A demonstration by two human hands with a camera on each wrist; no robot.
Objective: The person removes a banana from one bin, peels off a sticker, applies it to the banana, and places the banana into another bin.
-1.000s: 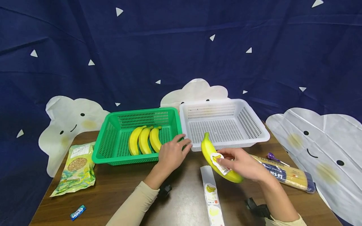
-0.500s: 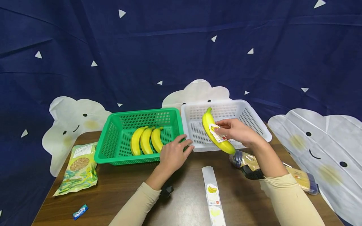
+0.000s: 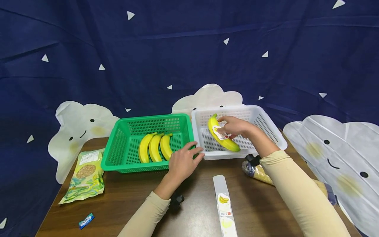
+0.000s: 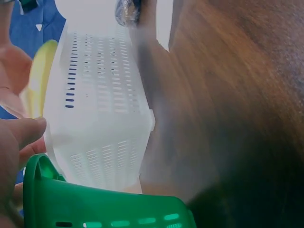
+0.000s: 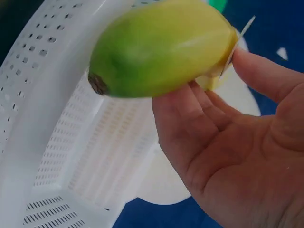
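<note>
My right hand (image 3: 235,127) holds a yellow banana (image 3: 212,123) with a green lower end over the white basket (image 3: 278,141). A white label (image 3: 219,132) printed with a banana is on its side, under my thumb. In the right wrist view the banana (image 5: 152,50) is above the basket's mesh wall, fingers behind it, and the label (image 5: 240,42) stands out edge-on. My left hand (image 3: 184,163) rests at the near corner where the green basket (image 3: 130,169) meets the white one, fingers lightly spread. Several bananas (image 3: 154,147) lie side by side in the green basket.
A strip of banana labels (image 3: 224,204) lies on the table (image 3: 195,197) in front. At left are a green-and-yellow food bag (image 3: 86,174) and a small blue packet (image 3: 86,221). A spaghetti pack (image 3: 262,174) lies partly under my right arm. A dark blue cloth (image 3: 177,49) hangs behind.
My right hand has carried the labelled banana from over the table's front forward and to the left, over the white basket, lower now. My left hand has stayed at the basket corner.
</note>
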